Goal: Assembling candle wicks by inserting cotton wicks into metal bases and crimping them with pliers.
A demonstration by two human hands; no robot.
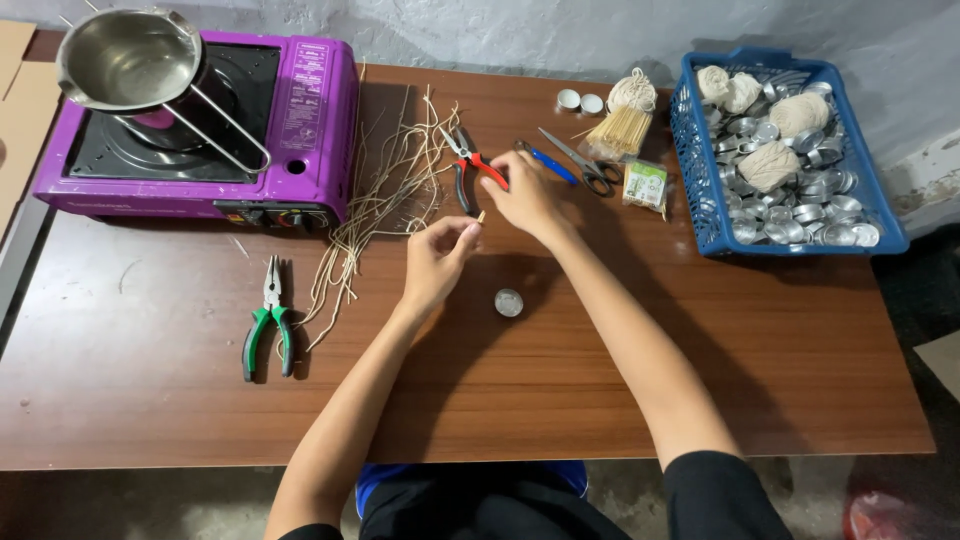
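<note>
While both hands meet over the table (150, 400), a short wick piece (481, 215) sits pinched between them.

Left hand (437, 262) is closed narrow, thumb & forefinger nipping the wick's near end; right hand (525, 195) curls loosely over the far end, beside the red-handled pliers (470, 165) — can't tell if it grips wick or tool. Landmark = small metal cup (509, 302): hands just above it, loose wick strands (385, 190) up-left, green pliers (268, 320) well left, scissors (580, 160) up-right, blue basket (700, 200) of cups & twine balls far right, purple stove (300, 110) w/ steel pot (125, 60) far up-left. Step looks like sizing/trimming one wick. Next move prob. needs a steady pinch, then lowering the piece upright into the cup's centre.
</note>
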